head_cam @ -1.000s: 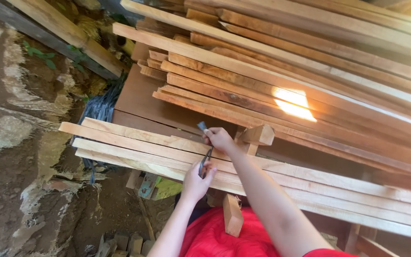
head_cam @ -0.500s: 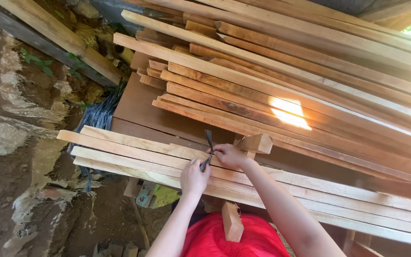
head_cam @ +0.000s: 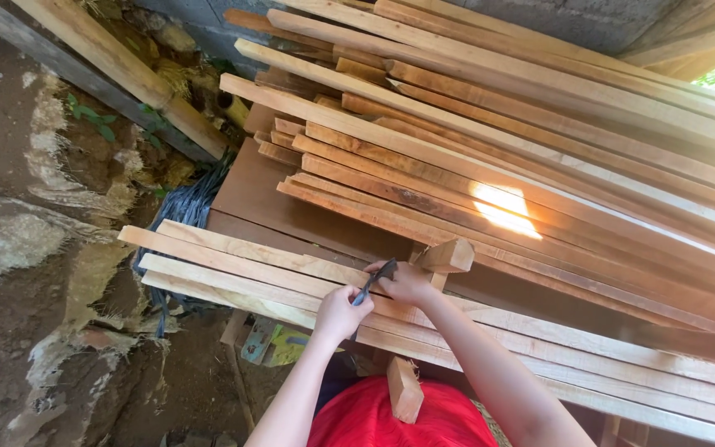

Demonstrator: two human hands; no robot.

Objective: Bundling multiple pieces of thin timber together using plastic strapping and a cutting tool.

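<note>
Dark and thin, a strip runs between both hands over the nearest planks: the left hand is closed on its lower end, the right hand pinches its upper end, just beside a short wood block. It lies against the plank face; whether any mark is made there cannot be told. Beyond rises a large stack of boards on a brown sheet; left is bare ground; below, a small offcut.
</note>
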